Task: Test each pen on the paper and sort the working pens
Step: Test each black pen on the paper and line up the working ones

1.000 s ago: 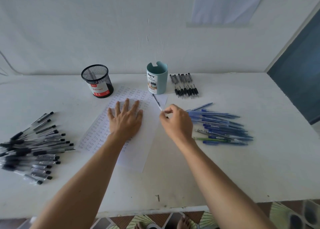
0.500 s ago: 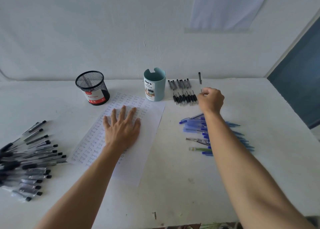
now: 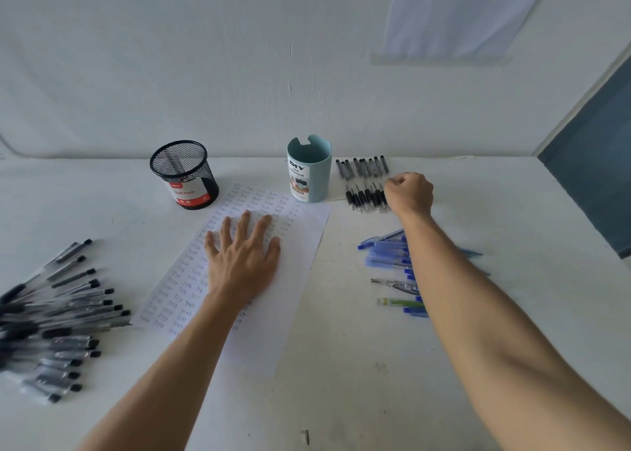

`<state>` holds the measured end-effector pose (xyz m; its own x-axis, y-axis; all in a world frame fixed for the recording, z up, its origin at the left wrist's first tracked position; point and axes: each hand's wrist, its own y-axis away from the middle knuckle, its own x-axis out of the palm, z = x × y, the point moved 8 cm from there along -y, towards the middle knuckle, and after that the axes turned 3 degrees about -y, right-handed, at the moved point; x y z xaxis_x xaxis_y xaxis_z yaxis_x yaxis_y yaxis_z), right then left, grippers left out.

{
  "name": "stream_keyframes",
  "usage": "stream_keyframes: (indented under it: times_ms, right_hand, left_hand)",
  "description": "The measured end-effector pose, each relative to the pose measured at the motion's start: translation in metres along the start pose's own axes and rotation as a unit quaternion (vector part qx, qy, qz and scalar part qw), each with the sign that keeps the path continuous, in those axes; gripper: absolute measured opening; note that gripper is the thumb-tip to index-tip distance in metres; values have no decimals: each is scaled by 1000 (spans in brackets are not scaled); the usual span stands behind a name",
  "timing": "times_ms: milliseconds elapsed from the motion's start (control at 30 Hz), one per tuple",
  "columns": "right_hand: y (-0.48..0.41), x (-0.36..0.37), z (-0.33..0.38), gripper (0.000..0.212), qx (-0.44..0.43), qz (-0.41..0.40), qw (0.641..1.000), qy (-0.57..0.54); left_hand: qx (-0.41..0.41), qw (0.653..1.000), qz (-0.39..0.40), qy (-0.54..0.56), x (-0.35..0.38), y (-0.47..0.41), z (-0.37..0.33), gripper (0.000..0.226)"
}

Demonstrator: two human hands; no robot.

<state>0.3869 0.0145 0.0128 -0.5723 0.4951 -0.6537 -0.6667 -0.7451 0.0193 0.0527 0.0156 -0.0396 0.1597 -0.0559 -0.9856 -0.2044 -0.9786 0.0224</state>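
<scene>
Pens [image 3: 362, 198] just beside right grip [image 3: 408, 193] (curled).

— The mesh pot [image 3: 184, 174] looks like black metal wire, with a smooth printed label.
— And the teal cup [image 3: 312, 167]: smooth matt plastic. The paper sheet [image 3: 297, 280] is thin and matt.
— The black pens [image 3: 68, 314] have clear glossy plastic barrels; the blue pens [image 3: 386, 256] are translucent plastic.
— The table [image 3: 358, 365] is matt white, scuffed in places. The wall [image 3: 170, 75] is matt too, its paint cracked.
</scene>
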Motion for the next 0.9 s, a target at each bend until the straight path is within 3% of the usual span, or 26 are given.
stream_keyframes:
  times_ms: [267,333,500,600,700,800,900]
  right_hand:
    - [23,6,15,13,-3,39,997,62]
    - [33,9,19,30,-5,42,994,99]
    - [95,34,44,41,-124,40,989,64]
    - [147,69,51,37,-224,125,966,19]
    - [190,100,48,42,-290,208,932,61]
    - [204,110,40,46,-313,214,917,123]
    - [206,111,39,48,-324,214,910,148]
  left_hand:
    - [-1,1000,2,15,-3,0,-1,56]
    - [-11,999,0,31,-5,0,1,59]
    - [-40,990,-23,133,-14,2,9,63]
    - [-72,953,-77,286,-32,9,20,52]
    - [-100,925,-119,348,-48,22,37,42]
    - [-100,928,-150,326,-60,31,56,35]
    - [-112,966,-157,174,-69,40,89,33]
